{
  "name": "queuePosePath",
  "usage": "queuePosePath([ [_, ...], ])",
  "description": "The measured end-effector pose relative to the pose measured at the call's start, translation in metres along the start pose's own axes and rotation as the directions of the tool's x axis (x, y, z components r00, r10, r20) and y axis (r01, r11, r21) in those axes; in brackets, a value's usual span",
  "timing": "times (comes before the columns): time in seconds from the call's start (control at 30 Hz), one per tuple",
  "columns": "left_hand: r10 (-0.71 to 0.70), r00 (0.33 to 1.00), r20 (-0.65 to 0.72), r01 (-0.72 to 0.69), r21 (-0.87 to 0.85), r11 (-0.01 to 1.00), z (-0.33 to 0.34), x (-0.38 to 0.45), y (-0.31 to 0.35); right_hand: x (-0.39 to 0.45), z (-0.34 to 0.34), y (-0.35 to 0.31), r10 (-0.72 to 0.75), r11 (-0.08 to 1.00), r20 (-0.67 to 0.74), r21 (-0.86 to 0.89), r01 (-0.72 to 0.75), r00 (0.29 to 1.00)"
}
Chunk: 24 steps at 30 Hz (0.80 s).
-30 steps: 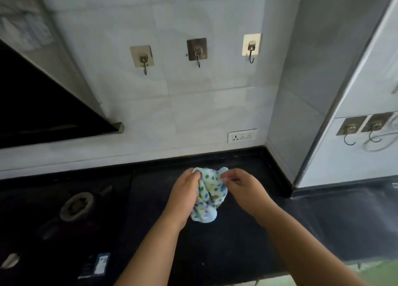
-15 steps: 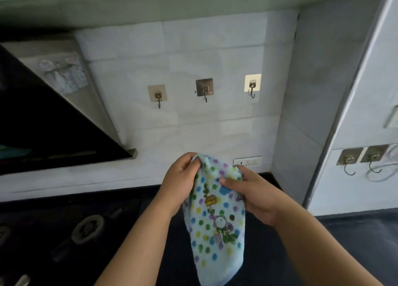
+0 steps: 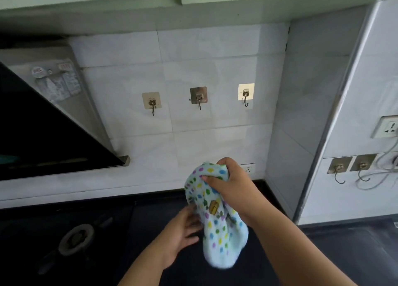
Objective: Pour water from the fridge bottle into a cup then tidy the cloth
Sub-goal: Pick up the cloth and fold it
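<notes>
A light blue cloth (image 3: 217,227) with coloured dots hangs bunched above the black counter (image 3: 344,253). My right hand (image 3: 232,184) grips its top edge, fingers curled round the fabric. My left hand (image 3: 183,227) sits lower at the cloth's left side, fingers spread and touching the fabric without closing on it. Three adhesive wall hooks hang on the white tiles above: a left hook (image 3: 152,102), a middle hook (image 3: 199,98) and a right hook (image 3: 246,94). No bottle or cup is in view.
A black slanted range hood (image 3: 49,139) juts out at the left over a gas burner (image 3: 77,238). A wall socket (image 3: 248,169) sits behind my right hand. On the right panel are two more hooks (image 3: 351,168), a socket (image 3: 387,128) and loose cables.
My left hand has let go of the cloth's top and dropped to its lower left side. My right hand has gathered the top edge and holds the cloth alone. The view has tilted upward.
</notes>
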<state>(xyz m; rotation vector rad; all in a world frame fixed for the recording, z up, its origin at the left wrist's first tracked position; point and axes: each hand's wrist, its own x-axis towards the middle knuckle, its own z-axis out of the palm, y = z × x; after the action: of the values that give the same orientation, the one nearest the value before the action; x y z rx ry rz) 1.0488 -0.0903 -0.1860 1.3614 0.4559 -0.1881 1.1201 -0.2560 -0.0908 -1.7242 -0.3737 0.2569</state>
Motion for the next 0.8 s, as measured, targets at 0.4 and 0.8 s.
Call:
queuePosePath([
  [0.4, 0.197, 0.949, -0.247, -0.209, -0.022, 0.978, 0.000, -0.001, 0.033, 0.001, -0.020, 0.015, 0.071, 0.978, -0.015, -0.196, -0.073, 0.997],
  [0.8, 0.343, 0.927, -0.149, -0.342, 0.032, 0.939, -0.010, -0.018, 0.048, 0.000, -0.026, 0.033, 0.162, 0.821, 0.333, 0.477, -0.314, 0.929],
])
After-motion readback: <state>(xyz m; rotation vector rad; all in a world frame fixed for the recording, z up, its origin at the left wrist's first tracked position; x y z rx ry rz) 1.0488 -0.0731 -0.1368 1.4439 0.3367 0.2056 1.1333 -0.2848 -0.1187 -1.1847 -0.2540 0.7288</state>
